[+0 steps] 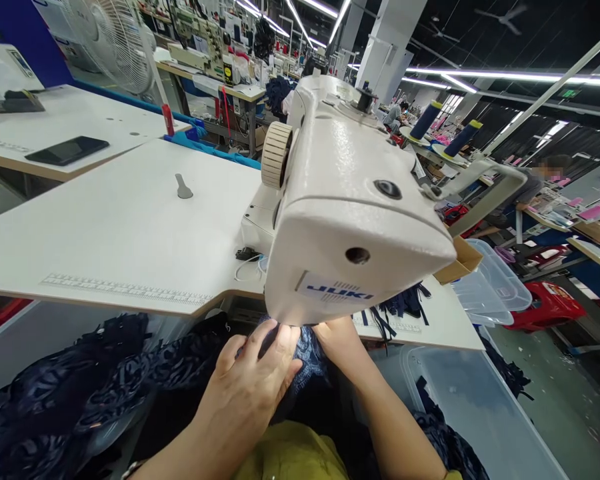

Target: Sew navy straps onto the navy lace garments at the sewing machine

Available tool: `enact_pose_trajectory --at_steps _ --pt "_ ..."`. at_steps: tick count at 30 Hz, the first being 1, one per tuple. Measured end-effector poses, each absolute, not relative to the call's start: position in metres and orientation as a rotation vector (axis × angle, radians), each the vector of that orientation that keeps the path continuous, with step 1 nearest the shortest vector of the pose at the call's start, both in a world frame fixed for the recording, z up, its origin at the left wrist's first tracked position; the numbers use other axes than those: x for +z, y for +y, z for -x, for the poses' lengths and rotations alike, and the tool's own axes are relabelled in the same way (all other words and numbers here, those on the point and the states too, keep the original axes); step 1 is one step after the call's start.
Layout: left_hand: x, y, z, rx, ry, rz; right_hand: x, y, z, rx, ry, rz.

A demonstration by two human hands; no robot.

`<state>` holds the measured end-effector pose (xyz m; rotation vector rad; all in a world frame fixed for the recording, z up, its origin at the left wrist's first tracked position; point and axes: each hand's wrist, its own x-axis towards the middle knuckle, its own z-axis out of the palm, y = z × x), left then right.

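A white sewing machine (360, 173) marked JUKI stands right in front of me, its head hiding the needle area. Beneath that head, dark blue patterned fabric (307, 363) runs between my hands. My left hand (255, 373) lies on the fabric's left side, fingers stretched out and apart, the tips at the machine's lower edge. On the other side, my right hand (340, 340) reaches under the head; its fingers are hidden behind the machine, so its grip does not show.
Dark blue lace pieces (60, 393) fill a plastic bin at lower left. Navy strips (405, 303) lie on the table's right side. A clear lidded bin (475, 393) stands at lower right. On the left table (130, 220) are a small metal piece (183, 188) and a phone (67, 151).
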<state>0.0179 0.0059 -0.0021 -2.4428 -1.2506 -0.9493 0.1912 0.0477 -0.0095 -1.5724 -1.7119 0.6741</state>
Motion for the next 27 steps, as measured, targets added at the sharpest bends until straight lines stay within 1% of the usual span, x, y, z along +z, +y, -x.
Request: enact_pose_trajectory --at_steps 20,27 --pt "0.0014 0.0073 -0.0180 -0.966 -1.284 2.445 -0.0083 0.0482 -0.1906 0.635 -1.823 1.605" --pt "0.0042 0.0063 -0.0234 -0.902 -1.226 2.423 -0.0119 0.0488 -0.1932 0.632 -1.775 1.617"
